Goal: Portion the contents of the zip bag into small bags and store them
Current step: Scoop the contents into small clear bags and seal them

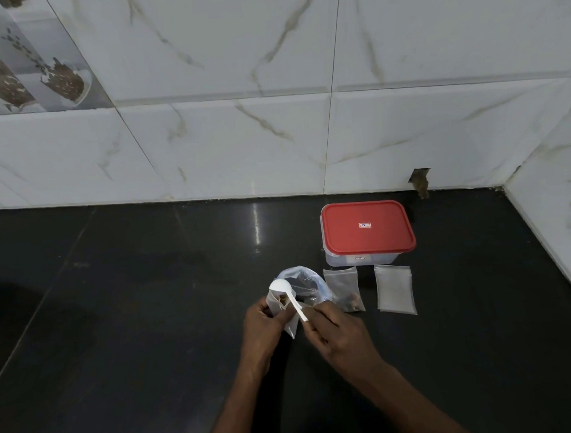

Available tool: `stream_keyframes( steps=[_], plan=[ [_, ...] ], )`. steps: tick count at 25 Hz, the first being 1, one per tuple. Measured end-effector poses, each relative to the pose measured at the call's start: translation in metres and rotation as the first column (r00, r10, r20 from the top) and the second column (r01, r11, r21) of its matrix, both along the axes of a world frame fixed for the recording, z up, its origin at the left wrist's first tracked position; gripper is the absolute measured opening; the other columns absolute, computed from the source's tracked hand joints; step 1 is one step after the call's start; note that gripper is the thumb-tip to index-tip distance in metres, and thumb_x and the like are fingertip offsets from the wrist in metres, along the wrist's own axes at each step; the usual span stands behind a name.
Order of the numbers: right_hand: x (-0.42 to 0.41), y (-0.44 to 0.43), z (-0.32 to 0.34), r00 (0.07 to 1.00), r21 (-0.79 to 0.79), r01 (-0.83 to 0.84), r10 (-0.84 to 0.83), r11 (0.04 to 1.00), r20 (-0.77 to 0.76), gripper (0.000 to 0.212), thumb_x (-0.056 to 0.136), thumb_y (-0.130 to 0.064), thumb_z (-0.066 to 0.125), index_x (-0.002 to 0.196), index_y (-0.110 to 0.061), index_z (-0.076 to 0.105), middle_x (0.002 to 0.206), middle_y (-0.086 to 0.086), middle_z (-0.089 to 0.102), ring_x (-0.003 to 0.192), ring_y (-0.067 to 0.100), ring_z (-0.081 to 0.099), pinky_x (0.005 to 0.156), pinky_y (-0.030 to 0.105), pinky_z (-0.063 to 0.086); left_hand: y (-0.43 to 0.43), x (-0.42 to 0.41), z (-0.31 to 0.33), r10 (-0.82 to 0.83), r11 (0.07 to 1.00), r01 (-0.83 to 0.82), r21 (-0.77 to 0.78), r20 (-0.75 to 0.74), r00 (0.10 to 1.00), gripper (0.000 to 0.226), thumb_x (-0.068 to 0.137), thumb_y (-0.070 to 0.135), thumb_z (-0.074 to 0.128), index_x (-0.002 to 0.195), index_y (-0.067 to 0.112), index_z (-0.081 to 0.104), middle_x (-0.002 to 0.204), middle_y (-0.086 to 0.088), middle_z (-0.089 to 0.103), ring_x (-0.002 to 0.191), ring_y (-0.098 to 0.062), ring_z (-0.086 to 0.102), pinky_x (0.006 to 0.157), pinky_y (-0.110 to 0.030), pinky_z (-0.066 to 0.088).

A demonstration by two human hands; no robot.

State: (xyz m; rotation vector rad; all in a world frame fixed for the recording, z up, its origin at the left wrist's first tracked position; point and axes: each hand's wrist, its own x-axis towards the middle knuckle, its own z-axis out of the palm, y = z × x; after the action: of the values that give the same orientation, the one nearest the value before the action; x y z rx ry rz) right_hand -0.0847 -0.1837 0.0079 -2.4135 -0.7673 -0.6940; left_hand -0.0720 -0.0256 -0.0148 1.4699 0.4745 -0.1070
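Two hands meet at the near middle of the dark surface [118,324], and it's all happening between them. Your left hand [263,326] has its fingers curled round a small bag [290,327], pinching it near the top with the mouth facing up. Your right hand [336,333] has its grip pinched tight on the handle end of the white spoon [288,295].

Now the line that matters: the spoon's long axis runs from your right hand up and to the left, and the bowl sits right at the mouth of the small bag, on the left hand's side. Brown bits show just under the bowl, at the bag's opening, so this looks like the tipping-in step.

The zip bag [305,279] stands open just behind the spoon, beyond both hands and nearer your right, so a short swing back along that same axis should reach it for the next scoop.

Off to the right lie one filled small bag [344,291] and a flat stack of empty bags [395,290]. Behind them sits the red-lidded container [367,232], lid on, so storing looks like it's yet to come
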Motion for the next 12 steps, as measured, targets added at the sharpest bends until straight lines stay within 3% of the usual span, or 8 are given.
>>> stream_keyframes(
  steps=[5,7,9,10,12],
  plan=[
    [0.004,-0.006,-0.003,0.998,0.01,-0.052,0.052,0.999,0.026,0.02,0.101,-0.02,0.045,0.108,-0.011,0.062,0.091,0.004,0.065,0.074,0.009,0.061,0.062,0.019,0.053,0.0,-0.001,-0.001,0.01,1.0,-0.01,-0.002,0.002,1.0,0.009,0.082,0.015,0.081,0.088,0.009,0.078,0.087,-0.017,0.078,0.08,-0.025,0.072,0.076,-0.041,0.056],
    [0.004,-0.004,-0.001,0.999,0.061,-0.033,0.035,0.998,-0.031,0.014,0.096,-0.018,0.053,0.102,-0.013,0.064,0.086,0.001,0.065,0.073,0.005,0.058,0.063,0.015,0.05,0.0,0.0,-0.002,0.009,1.0,-0.009,0.004,0.007,1.0,0.007,0.084,0.014,0.08,0.087,0.009,0.077,0.086,-0.017,0.078,0.078,-0.023,0.072,0.075,-0.041,0.056],
    [0.006,0.0,0.015,0.953,0.355,0.153,-0.042,0.922,-0.3,0.006,0.088,-0.016,0.064,0.087,-0.014,0.069,0.072,-0.005,0.064,0.062,0.003,0.057,0.058,0.014,0.047,0.0,0.0,-0.001,0.004,1.0,-0.004,0.013,0.016,1.0,0.004,0.084,0.009,0.079,0.087,0.007,0.077,0.084,-0.014,0.078,0.077,-0.022,0.073,0.075,-0.039,0.056],
    [0.009,0.001,0.023,0.87,0.489,0.315,-0.042,0.814,-0.491,0.007,0.087,-0.014,0.067,0.081,-0.015,0.071,0.064,-0.004,0.065,0.053,0.006,0.059,0.054,0.019,0.05,0.001,-0.001,0.0,-0.008,1.0,0.007,0.025,0.017,1.0,0.006,0.083,0.007,0.079,0.089,0.007,0.077,0.085,-0.012,0.079,0.079,-0.023,0.075,0.077,-0.04,0.058],
    [0.017,-0.002,0.028,0.647,0.515,0.585,0.023,0.626,-0.762,0.014,0.087,-0.011,0.068,0.074,-0.013,0.072,0.055,0.004,0.064,0.042,0.015,0.059,0.053,0.035,0.054,0.002,-0.002,0.002,-0.039,0.998,0.039,0.047,0.008,0.999,0.014,0.08,0.006,0.08,0.093,0.009,0.077,0.088,-0.008,0.08,0.085,-0.025,0.076,0.082,-0.042,0.06]
  ],
)
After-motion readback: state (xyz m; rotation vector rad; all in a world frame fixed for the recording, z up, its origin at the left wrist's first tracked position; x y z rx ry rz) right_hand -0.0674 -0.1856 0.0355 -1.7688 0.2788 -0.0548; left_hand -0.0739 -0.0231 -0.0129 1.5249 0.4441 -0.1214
